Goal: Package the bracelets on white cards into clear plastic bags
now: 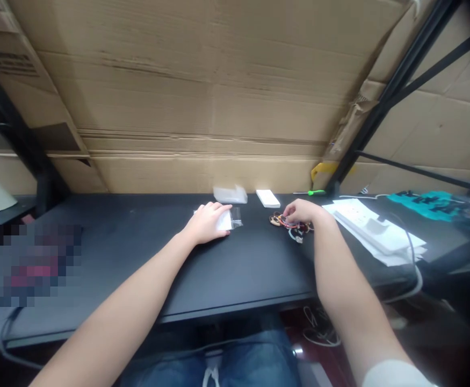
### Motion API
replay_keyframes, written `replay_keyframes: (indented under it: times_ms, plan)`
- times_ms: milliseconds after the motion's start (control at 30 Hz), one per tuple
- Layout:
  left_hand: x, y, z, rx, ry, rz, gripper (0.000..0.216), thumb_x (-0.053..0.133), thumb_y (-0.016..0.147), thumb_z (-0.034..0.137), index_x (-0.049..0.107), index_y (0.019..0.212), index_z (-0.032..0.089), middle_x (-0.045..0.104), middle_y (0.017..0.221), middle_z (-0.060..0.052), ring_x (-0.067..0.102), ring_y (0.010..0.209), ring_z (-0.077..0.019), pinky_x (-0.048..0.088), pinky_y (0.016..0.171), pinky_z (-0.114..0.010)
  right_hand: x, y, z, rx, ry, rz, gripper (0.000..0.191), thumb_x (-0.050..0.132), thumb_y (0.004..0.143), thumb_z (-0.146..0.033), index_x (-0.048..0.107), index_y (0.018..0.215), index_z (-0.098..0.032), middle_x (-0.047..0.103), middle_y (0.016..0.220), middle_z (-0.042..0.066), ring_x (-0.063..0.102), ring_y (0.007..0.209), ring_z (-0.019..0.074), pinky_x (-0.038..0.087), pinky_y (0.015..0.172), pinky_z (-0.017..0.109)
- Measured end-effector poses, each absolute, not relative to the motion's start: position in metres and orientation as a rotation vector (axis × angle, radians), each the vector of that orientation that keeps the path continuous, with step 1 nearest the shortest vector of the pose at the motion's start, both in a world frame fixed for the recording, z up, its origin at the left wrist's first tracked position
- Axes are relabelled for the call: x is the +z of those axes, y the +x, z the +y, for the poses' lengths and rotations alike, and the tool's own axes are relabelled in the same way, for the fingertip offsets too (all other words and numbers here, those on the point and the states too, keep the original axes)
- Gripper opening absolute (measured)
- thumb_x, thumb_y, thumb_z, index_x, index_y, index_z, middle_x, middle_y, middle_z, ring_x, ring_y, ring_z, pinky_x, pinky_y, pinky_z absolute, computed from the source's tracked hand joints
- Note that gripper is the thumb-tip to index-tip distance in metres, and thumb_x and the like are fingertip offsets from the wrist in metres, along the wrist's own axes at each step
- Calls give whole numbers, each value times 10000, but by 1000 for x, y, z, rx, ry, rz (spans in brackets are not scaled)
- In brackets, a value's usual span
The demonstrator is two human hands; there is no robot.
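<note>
My left hand point(208, 222) is closed around a small white block point(224, 221), fingers over its far side and thumb along the near side. A clear plastic bag point(237, 217) sticks out to the right of it. With its fingertips pinched together, my right hand point(300, 211) reaches into a tangle of thin coloured wires point(295, 224) on the black table point(243, 271). The wires look red, orange, dark and whitish, and my fingers partly hide them. Behind the hands lie a flat white box point(268, 198) and a blurred, whitish translucent object point(230, 194).
A green-handled screwdriver point(316, 192) lies at the back edge. White papers point(375, 228) are stacked on the right, with a cable point(412, 252) across them. Farther right is a teal object point(424, 205). Cardboard point(202, 97) and a black metal frame point(391, 97) enclose the table. A pixelated patch covers something at left.
</note>
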State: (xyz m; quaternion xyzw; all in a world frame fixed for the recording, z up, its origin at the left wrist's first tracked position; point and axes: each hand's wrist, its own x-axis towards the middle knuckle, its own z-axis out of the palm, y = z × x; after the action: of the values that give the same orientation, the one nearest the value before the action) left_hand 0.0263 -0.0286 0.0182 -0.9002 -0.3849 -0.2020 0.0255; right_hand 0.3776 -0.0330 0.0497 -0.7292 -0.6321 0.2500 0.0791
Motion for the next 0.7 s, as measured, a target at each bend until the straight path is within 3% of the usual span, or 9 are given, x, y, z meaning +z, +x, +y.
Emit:
replay_keyframes:
  times_ms: [400,567,700]
  plan:
    - [19,24,-27,-664,-2777,-1187,709,679,697,480,451,1334,268,559,1207,-83,507,1067,-296,398,883,-409,67,386,-46,803,-1846,-2001,152,642,663,-304,643,736,-171,645,643,16,553,512,125,415,474,223]
    - [18,25,-27,-674,-2788,-1160,714,687,690,478,453,1330,261,564,1199,-85,514,1055,-297,401,877,-406,83,350,-63,1098,-1303,-1757,143,620,675,-270,526,738,-183,645,698,34,609,641,160,462,590,256]
    - [18,26,-28,-648,-2784,-1171,713,689,688,469,450,1330,271,561,1201,-82,514,1052,-294,402,875,-401,74,287,-62,1308,-1085,-1754,169,623,703,-262,496,795,-198,632,651,16,606,584,153,446,529,241]
